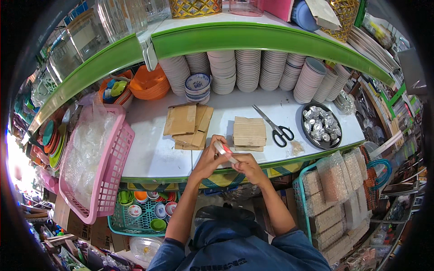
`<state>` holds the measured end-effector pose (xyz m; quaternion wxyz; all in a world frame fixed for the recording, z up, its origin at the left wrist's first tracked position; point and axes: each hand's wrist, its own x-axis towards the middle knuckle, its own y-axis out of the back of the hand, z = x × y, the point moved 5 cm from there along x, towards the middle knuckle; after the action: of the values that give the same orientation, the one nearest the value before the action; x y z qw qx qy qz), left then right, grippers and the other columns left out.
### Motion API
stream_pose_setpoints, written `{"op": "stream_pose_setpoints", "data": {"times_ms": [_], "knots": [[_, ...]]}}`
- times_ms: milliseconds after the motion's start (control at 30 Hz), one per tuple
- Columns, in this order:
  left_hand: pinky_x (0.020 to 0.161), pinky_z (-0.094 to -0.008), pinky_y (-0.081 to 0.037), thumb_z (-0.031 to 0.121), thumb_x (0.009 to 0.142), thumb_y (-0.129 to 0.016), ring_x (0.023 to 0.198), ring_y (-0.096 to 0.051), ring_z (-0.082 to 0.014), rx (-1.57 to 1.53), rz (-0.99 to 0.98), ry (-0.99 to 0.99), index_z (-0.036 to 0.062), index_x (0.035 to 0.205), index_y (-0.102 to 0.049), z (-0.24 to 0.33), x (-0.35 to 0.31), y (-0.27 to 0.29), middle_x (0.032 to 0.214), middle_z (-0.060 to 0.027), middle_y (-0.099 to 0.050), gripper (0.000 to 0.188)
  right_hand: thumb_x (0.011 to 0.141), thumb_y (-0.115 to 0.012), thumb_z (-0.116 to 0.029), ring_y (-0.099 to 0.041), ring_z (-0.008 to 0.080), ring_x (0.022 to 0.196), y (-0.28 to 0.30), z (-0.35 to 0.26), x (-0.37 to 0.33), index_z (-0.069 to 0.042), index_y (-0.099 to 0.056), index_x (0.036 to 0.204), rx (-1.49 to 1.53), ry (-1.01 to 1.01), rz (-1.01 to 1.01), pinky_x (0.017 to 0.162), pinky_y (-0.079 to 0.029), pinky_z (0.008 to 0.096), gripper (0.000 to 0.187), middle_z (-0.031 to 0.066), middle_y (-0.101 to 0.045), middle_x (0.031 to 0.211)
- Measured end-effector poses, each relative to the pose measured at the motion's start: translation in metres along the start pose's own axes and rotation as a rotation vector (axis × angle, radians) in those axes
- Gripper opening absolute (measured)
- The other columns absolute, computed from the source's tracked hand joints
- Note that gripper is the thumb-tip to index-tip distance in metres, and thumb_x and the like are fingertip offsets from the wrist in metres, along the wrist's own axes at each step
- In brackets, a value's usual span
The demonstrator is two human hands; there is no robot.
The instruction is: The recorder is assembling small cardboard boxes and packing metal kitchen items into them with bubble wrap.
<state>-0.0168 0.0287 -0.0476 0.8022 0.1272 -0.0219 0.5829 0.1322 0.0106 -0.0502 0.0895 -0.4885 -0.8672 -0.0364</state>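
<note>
Above the shelf's front edge, a roll of tape (pixel 224 151), pale with a red patch, is held up in my hands. My left hand (pixel 209 159) is closed around one side of it. My right hand (pixel 248 167) has curled fingers pinching at its lower right end; whether a loose strip is between them is too small to tell. Just beyond the roll lies a small stack of cut cardboard pieces (pixel 249 132). Black-handled scissors (pixel 274 126) lie open to its right. More brown cardboard pieces (pixel 187 122) sit left of my hands.
Tall stacks of white bowls (pixel 248 70) line the back of the white shelf (pixel 151 156). A black dish (pixel 304 128) of silvery wrapped pieces stands right. A pink basket (pixel 118 156) of plastic bags is left. Teal baskets (pixel 116 220) hold small bowls and, lower right, bubble-wrapped packs (pixel 332 226).
</note>
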Motion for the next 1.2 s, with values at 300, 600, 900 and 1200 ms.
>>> {"op": "stream_pose_setpoints", "data": {"times_ms": [300, 600, 900, 1200], "knots": [[0.047, -0.0236, -0.037, 0.040, 0.094, -0.053, 0.062, -0.047, -0.0092, 0.033, 0.026, 0.000, 0.0081, 0.123, -0.043, 0.006, -0.002, 0.000, 0.094, -0.0032, -0.057, 0.044, 0.081, -0.049, -0.018, -0.044, 0.0149, 0.065, -0.003, 0.002, 0.004, 0.006, -0.056, 0.084, -0.102, 0.014, 0.014, 0.061, -0.038, 0.0298, 0.025, 0.0063, -0.047, 0.067], [0.047, -0.0248, -0.038, 0.030, 0.090, -0.063, 0.063, -0.049, -0.0098, -0.482, 0.015, 0.192, 0.0070, 0.127, -0.042, -0.007, -0.001, 0.005, 0.090, -0.0044, -0.052, 0.048, 0.083, -0.048, -0.019, -0.041, 0.0133, 0.061, -0.009, -0.003, 0.008, 0.002, -0.052, 0.077, -0.044, -0.015, -0.028, 0.058, -0.035, 0.0303, 0.023, 0.0049, -0.044, 0.063], [0.052, -0.0282, -0.044, 0.038, 0.089, -0.064, 0.065, -0.054, -0.0143, 0.034, 0.113, 0.080, 0.0072, 0.133, -0.039, 0.001, -0.002, 0.005, 0.093, -0.0065, -0.051, 0.059, 0.084, -0.047, -0.016, -0.040, 0.0150, 0.060, 0.000, 0.012, 0.008, 0.003, -0.046, 0.076, -0.069, -0.127, -0.061, 0.057, -0.034, 0.0313, 0.021, 0.0061, -0.044, 0.066], [0.049, -0.0279, -0.045, 0.033, 0.093, -0.061, 0.062, -0.055, -0.0149, 0.044, 0.082, -0.047, 0.0136, 0.139, -0.037, 0.013, -0.002, 0.001, 0.100, -0.0081, -0.054, 0.056, 0.086, -0.043, -0.016, -0.043, 0.0157, 0.064, -0.005, 0.001, 0.008, 0.006, -0.053, 0.084, -0.183, 0.042, -0.046, 0.058, -0.035, 0.0319, 0.024, 0.0068, -0.049, 0.070]]}}
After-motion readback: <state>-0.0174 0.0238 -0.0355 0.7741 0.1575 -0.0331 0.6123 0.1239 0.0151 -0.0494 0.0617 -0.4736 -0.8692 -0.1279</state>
